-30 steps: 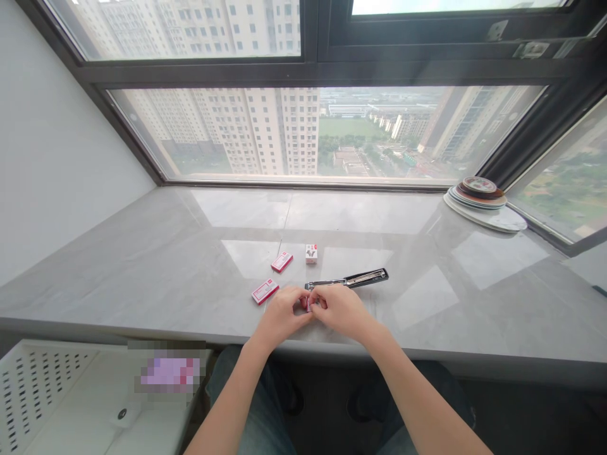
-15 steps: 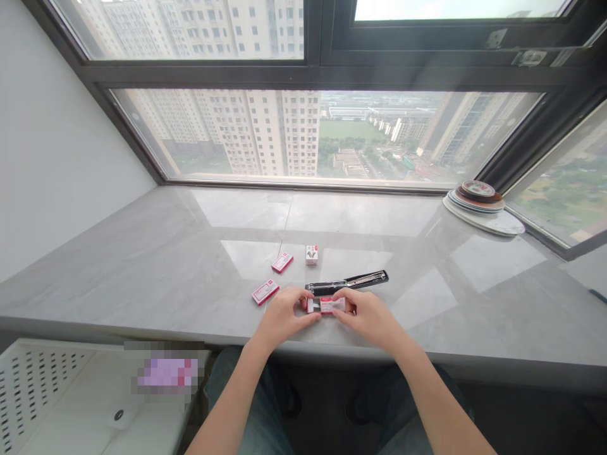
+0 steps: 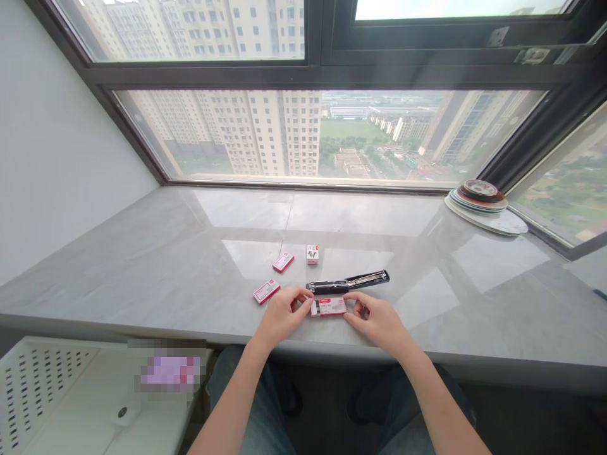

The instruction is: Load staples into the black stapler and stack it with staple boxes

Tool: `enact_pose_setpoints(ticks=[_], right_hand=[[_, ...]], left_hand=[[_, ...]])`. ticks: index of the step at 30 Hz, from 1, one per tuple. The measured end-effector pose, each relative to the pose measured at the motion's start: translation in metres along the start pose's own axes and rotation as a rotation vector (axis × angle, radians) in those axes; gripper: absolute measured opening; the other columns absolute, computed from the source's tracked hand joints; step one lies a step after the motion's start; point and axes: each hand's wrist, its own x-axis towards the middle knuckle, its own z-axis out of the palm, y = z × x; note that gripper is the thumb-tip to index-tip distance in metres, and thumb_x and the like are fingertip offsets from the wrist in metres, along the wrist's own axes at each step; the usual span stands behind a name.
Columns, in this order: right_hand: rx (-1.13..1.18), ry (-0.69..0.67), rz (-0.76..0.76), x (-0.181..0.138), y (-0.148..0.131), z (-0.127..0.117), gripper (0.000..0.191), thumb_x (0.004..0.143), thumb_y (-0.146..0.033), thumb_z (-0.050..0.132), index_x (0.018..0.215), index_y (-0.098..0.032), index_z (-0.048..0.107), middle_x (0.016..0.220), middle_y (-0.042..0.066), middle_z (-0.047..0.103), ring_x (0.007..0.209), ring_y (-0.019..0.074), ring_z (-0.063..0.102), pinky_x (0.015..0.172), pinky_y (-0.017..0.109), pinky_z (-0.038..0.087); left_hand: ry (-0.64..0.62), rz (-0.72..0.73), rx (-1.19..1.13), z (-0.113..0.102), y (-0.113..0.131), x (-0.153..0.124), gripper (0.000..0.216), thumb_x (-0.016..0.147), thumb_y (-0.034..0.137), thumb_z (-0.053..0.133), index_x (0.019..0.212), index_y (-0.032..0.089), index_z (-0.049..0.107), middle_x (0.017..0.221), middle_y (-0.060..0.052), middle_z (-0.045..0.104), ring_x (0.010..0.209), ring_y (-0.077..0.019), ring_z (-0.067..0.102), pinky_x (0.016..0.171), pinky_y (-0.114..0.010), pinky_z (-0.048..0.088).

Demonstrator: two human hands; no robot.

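A red-and-white staple box (image 3: 331, 307) sits near the counter's front edge, its sleeve slid partly off so that a narrow dark strip shows near the left end. My left hand (image 3: 285, 314) pinches the left end between thumb and fingers. At the right end, my right hand (image 3: 374, 319) grips with thumb and fingertips. Just behind the box lies a black stapler (image 3: 348, 282), its top swung open and pointing right. Two flat red-and-white boxes (image 3: 266, 291) (image 3: 283, 262) rest to the left. A small white cube-shaped box (image 3: 312, 254) stands behind the stapler.
The grey marble-look counter (image 3: 142, 265) runs below a dark-framed window. Stacked plates and round boards (image 3: 486, 205) occupy the far right corner. A white perforated plastic piece (image 3: 85, 392), with a blurred purple patch on it, is below the counter at lower left.
My right hand has shifted right, from over the box's printed sleeve to its right end. The sleeve now covers more of the box's left part. Both hands stay at the box.
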Motion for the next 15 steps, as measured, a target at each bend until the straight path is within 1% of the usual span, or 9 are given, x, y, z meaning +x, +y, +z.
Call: enact_pose_setpoints(ticks=[2, 5, 7, 9, 10, 12, 14, 15], right_hand=[[-0.021, -0.013, -0.006, 0.002, -0.004, 0.002, 0.030, 0.087, -0.041, 0.067, 0.115, -0.031, 0.072, 0.069, -0.005, 0.064, 0.063, 0.0163, 0.058, 0.061, 0.028, 0.039], [-0.046, -0.020, -0.007, 0.005, -0.011, 0.006, 0.031, 0.088, -0.042, 0.067, 0.117, -0.032, 0.072, 0.069, -0.004, 0.063, 0.063, 0.0164, 0.058, 0.060, 0.028, 0.039], [-0.028, -0.026, 0.003, 0.005, -0.011, 0.007, 0.036, 0.087, -0.043, 0.069, 0.120, -0.031, 0.071, 0.070, -0.004, 0.064, 0.064, 0.0166, 0.059, 0.061, 0.028, 0.040], [0.055, -0.044, 0.037, 0.003, -0.007, 0.004, 0.042, 0.085, -0.046, 0.072, 0.123, -0.028, 0.069, 0.070, -0.003, 0.063, 0.064, 0.0165, 0.058, 0.061, 0.028, 0.042], [0.122, -0.062, 0.070, 0.001, -0.003, 0.001, 0.045, 0.085, -0.048, 0.073, 0.124, -0.027, 0.068, 0.069, -0.004, 0.061, 0.062, 0.0159, 0.057, 0.059, 0.027, 0.042], [0.279, -0.100, 0.177, -0.003, 0.008, -0.008, 0.050, 0.084, -0.053, 0.072, 0.125, -0.024, 0.065, 0.065, -0.005, 0.056, 0.053, 0.0137, 0.052, 0.051, 0.026, 0.040], [0.421, -0.104, 0.299, -0.008, 0.021, -0.020, 0.056, 0.084, -0.059, 0.071, 0.126, -0.024, 0.060, 0.062, -0.007, 0.052, 0.044, 0.0118, 0.047, 0.043, 0.025, 0.035], [0.478, -0.092, 0.345, -0.010, 0.027, -0.026, 0.059, 0.083, -0.061, 0.071, 0.128, -0.024, 0.057, 0.062, -0.008, 0.052, 0.042, 0.0113, 0.046, 0.040, 0.024, 0.034]], left_hand=[[-0.017, 0.011, -0.013, 0.000, 0.000, 0.000, 0.017, 0.097, 0.037, 0.061, 0.101, 0.026, 0.072, 0.085, 0.001, 0.073, 0.073, -0.0165, 0.061, 0.069, -0.030, 0.045], [-0.033, 0.024, -0.023, 0.000, 0.002, -0.001, 0.018, 0.099, 0.036, 0.058, 0.104, 0.026, 0.073, 0.085, 0.000, 0.072, 0.072, -0.0162, 0.061, 0.069, -0.029, 0.046], [-0.008, 0.060, 0.036, 0.002, 0.005, -0.003, 0.022, 0.101, 0.036, 0.056, 0.109, 0.027, 0.074, 0.087, -0.001, 0.070, 0.073, -0.0163, 0.061, 0.072, -0.030, 0.047], [0.039, 0.119, 0.141, 0.004, 0.010, -0.006, 0.025, 0.101, 0.039, 0.057, 0.115, 0.030, 0.075, 0.090, -0.002, 0.067, 0.079, -0.0177, 0.062, 0.079, -0.032, 0.047], [0.059, 0.144, 0.187, 0.005, 0.012, -0.007, 0.027, 0.100, 0.041, 0.058, 0.119, 0.031, 0.075, 0.092, -0.003, 0.066, 0.084, -0.0187, 0.062, 0.082, -0.033, 0.048], [0.081, 0.170, 0.249, 0.007, 0.016, -0.009, 0.033, 0.100, 0.044, 0.059, 0.128, 0.033, 0.072, 0.096, -0.004, 0.063, 0.091, -0.0204, 0.063, 0.086, -0.035, 0.048], [0.082, 0.168, 0.281, 0.008, 0.019, -0.011, 0.037, 0.100, 0.047, 0.058, 0.134, 0.034, 0.069, 0.098, -0.004, 0.062, 0.093, -0.0206, 0.062, 0.088, -0.036, 0.048], [0.078, 0.163, 0.292, 0.009, 0.020, -0.011, 0.039, 0.100, 0.048, 0.058, 0.136, 0.035, 0.067, 0.099, -0.004, 0.062, 0.093, -0.0206, 0.062, 0.089, -0.036, 0.048]])
